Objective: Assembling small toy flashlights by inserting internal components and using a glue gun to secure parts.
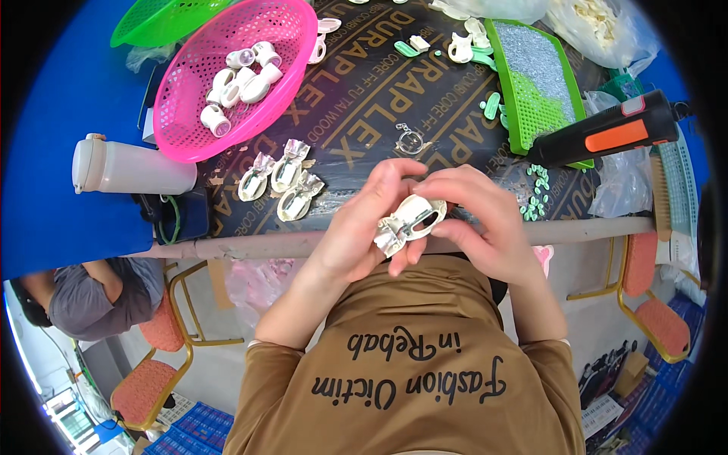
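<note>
Above the table's near edge, both of my hands are closed around a cream plastic half-shell [413,221] with a shiny silver end and an oval opening. My left hand [356,224] cradles it from the left and below. My right hand [485,216] grips its right side with thumb and fingers. Part of the shell is hidden by the fingers. Left of my hands lie three similar half-shells [288,173] with silvery pieces in them. Just beyond my fingers rests a clear ring-shaped piece [409,140].
A pink basket [168,114] holds several white parts. Beside it lies a pale bottle [136,167]. At right, a black-and-orange power tool [607,135] crosses a green tray [509,57] of small silvery pieces. Small green parts [536,189] lie scattered nearby. Someone [106,296] sits at left.
</note>
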Tool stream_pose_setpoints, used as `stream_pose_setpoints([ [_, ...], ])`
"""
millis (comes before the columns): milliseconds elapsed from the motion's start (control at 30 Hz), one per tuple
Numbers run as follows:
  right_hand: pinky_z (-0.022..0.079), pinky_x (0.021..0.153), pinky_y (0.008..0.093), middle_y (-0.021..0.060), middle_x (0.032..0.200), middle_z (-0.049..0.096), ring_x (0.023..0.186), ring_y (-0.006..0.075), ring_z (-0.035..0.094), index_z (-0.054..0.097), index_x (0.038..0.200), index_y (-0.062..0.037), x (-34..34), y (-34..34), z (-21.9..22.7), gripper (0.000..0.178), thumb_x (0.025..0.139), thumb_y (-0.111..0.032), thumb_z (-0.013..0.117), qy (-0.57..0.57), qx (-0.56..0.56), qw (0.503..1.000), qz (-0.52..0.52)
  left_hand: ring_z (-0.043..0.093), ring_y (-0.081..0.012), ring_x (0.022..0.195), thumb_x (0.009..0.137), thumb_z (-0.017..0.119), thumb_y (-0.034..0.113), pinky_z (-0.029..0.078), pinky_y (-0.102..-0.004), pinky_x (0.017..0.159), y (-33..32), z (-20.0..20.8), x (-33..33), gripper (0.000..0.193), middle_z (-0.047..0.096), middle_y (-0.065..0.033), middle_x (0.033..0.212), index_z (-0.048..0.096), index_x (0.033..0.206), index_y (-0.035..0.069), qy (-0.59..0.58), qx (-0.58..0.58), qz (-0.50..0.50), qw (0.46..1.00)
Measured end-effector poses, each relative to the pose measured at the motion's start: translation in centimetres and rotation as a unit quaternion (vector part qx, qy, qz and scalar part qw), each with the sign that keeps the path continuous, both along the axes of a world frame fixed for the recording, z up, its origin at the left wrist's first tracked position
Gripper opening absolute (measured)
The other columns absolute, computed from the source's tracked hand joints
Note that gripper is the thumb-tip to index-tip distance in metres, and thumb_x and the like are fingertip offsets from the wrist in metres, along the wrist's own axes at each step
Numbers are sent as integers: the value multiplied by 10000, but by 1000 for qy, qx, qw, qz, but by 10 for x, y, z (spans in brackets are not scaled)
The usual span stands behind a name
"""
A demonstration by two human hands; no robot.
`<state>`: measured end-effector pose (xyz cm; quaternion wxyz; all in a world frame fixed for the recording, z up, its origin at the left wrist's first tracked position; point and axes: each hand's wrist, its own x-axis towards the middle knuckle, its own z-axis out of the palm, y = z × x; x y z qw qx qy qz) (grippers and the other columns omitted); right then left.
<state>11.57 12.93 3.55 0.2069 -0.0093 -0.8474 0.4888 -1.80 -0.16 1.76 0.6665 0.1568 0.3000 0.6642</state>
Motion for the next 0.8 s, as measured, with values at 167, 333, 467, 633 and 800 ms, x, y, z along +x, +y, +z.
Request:
stream_pose_setpoints([
  [167,466,680,268,106,995,564,816,195,568,592,1043,-33,9,-7,-21,347,705,37,631,54,-93,986,-125,586,-204,793,957,323,387,524,-291,645,-4,2,1,405,510,-108,985,401,1129,28,97,-10,73,993],
  [333,471,696,314,119,991,560,821,262,566,585,1022,-29,16,-10,-27,350,684,0,670,77,41,981,-171,603,-146,816,853,518,15,521,-247,698,-11,-7,4,298,595,-124,992,494,1146,-34,165,-43,105,980],
  [467,469,656,317,102,897,587,774,260,574,611,922,-31,56,1,-30,275,660,19,677,97,177,953,-226,623,-172,826,825,547,-2,528,-252,736,-7,-14,-1,334,611,-156,992,509,1150,-67,165,-43,131,977],
  [633,461,605,301,105,771,584,698,251,573,601,801,-13,118,37,-32,138,687,61,626,-29,168,904,-393,625,-198,851,818,555,-2,537,-284,783,4,-19,-3,348,597,-176,1025,501,1153,-75,135,-41,144,980],
  [800,459,628,317,94,785,582,716,256,572,608,822,-29,123,62,-34,117,723,31,596,-96,186,904,-373,628,-209,853,839,531,11,542,-283,772,8,-25,-8,340,593,-166,1034,487,1167,-70,59,-31,124,990],
])
